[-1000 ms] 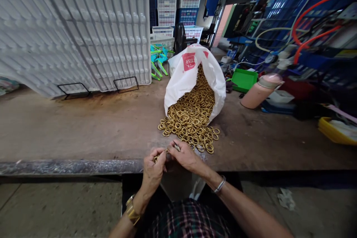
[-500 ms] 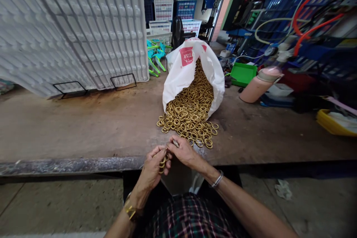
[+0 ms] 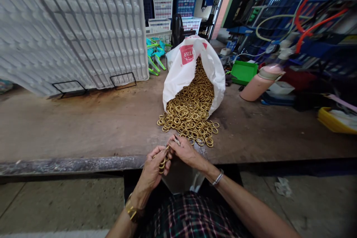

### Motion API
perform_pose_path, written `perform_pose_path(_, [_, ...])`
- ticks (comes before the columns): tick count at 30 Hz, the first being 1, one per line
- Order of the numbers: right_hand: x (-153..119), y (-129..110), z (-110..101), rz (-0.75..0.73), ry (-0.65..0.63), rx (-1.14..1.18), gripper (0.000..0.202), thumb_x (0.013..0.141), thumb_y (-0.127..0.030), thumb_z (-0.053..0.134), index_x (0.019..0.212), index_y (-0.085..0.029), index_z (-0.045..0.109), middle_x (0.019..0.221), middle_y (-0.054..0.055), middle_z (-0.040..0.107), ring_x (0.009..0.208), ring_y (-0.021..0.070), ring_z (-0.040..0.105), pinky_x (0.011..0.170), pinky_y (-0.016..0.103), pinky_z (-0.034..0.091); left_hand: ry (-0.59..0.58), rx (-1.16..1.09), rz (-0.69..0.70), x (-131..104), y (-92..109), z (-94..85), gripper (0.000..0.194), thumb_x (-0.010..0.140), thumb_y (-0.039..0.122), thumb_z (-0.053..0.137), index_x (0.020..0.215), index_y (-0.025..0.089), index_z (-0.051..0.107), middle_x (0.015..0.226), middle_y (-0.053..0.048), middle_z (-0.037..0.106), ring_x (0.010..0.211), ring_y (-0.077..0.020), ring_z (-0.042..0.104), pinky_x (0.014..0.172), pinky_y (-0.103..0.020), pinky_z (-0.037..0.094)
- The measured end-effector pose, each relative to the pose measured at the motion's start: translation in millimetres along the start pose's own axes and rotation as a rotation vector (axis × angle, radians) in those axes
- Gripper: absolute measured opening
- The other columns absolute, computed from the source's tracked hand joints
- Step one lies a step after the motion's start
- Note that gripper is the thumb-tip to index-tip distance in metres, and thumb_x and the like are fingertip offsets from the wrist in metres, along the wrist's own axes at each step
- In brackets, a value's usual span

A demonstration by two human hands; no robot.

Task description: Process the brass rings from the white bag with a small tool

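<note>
Brass-coloured rings sit in the left hand's curled fingers; at its two o'clock, the right hand's fingers close round a slim metal tool, long axis roughly eleven-to-five. The loose ring pile lies at twelve to one o'clock on the tabletop, nearer the right.

Upside-down pale capitals reading "TAR" stand out on a red label printed on a white bag lying on the bench. A small round mark, seemingly a registered-trademark sign, sits just beside the label's corner. A second red patch shows no readable letters. At right, the dial of a gauge is too small to read.
</note>
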State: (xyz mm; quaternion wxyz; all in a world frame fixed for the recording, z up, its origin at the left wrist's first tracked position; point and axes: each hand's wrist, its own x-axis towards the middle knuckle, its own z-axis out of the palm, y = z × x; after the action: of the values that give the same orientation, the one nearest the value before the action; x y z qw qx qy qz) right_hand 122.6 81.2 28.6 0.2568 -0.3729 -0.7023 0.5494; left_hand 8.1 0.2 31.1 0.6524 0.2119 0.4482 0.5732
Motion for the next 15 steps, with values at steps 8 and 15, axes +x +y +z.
perform_pose_path(8, [-11.6, 4.5, -1.3, -0.119, -0.019, -0.617, 0.014, 0.081, -0.016, 0.042, 0.075, -0.018, 0.054, 0.062, -0.001, 0.054, 0.058, 0.0110, 0.046, 0.055, 0.022, 0.027, 0.001, 0.037, 0.055, 0.6, -0.8, -3.2, 0.023, 0.074, 0.037, 0.062, 0.073, 0.015, 0.054, 0.068, 0.001, 0.057, 0.043, -0.0044, 0.044, 0.034, -0.014, 0.033])
perform_pose_path(15, [-14.0, 4.3, -2.4, 0.003, -0.068, -0.895, 0.023, 0.073, -0.010, 0.043, 0.091, -0.016, 0.056, 0.073, 0.004, 0.061, 0.063, 0.0137, 0.052, 0.056, 0.024, 0.025, -0.057, 0.096, 0.008, -12.2, 1.9, -3.2, 0.022, 0.077, 0.036, 0.059, 0.071, 0.016, 0.054, 0.065, 0.001, 0.057, 0.041, -0.0040, 0.042, 0.034, -0.015, 0.031])
